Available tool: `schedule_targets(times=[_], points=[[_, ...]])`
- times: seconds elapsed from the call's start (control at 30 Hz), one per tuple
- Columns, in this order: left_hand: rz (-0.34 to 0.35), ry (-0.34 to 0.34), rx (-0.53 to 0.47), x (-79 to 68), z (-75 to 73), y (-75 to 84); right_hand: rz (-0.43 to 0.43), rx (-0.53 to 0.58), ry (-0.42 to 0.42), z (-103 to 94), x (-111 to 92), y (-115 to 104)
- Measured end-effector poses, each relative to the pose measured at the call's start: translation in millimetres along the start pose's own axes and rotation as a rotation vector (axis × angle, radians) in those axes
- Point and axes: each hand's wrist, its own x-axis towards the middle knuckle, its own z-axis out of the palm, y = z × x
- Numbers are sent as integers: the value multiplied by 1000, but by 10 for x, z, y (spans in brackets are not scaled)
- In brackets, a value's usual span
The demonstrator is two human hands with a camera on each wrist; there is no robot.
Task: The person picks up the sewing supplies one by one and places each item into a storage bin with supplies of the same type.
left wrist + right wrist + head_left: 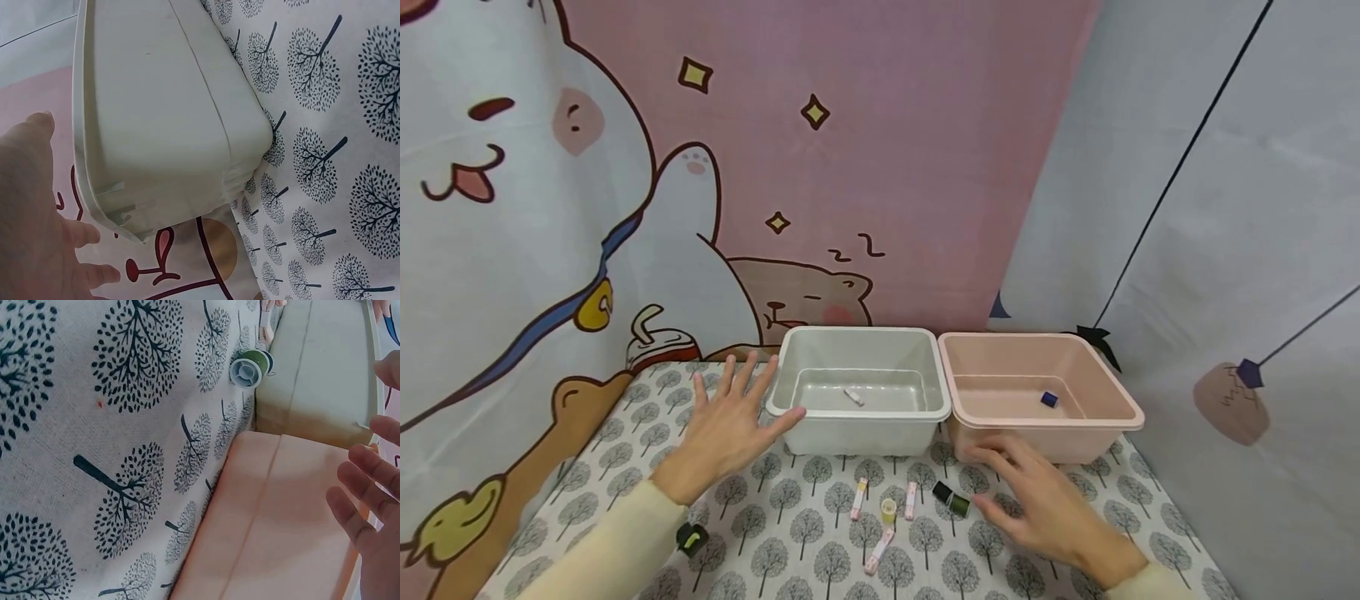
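Observation:
My left hand [730, 425] is spread wide beside the left end of the white bin [861, 433], holding nothing. In front of the pink bin [1045, 442], my right hand [1037, 500] has loosely bent fingers and holds nothing. Near its thumb lie dark thread spools, one black [942, 492] and one green [959, 505]; the green spool [253, 367] shows its pale end in the right wrist view. A small pinkish-white strip [853, 397] lies inside the white bin, and a small dark blue item [1049, 400] inside the pink one.
Pink-and-white strips [859, 498] and a yellow spool [889, 510] lie on the tree-print cloth [805, 533] before the bins. A small black item with a yellow-green mark [692, 538] is near the left sleeve. A cartoon-print curtain [910, 167] hangs behind.

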Motion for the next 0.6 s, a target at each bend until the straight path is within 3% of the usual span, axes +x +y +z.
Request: schedule_targets(times=[0.4, 0.6], points=[[-3, -29, -39, 90, 121, -16, -19, 78, -98, 169, 22, 36], [0, -40, -42, 129, 159, 11, -55, 83, -107, 256, 12, 60]])
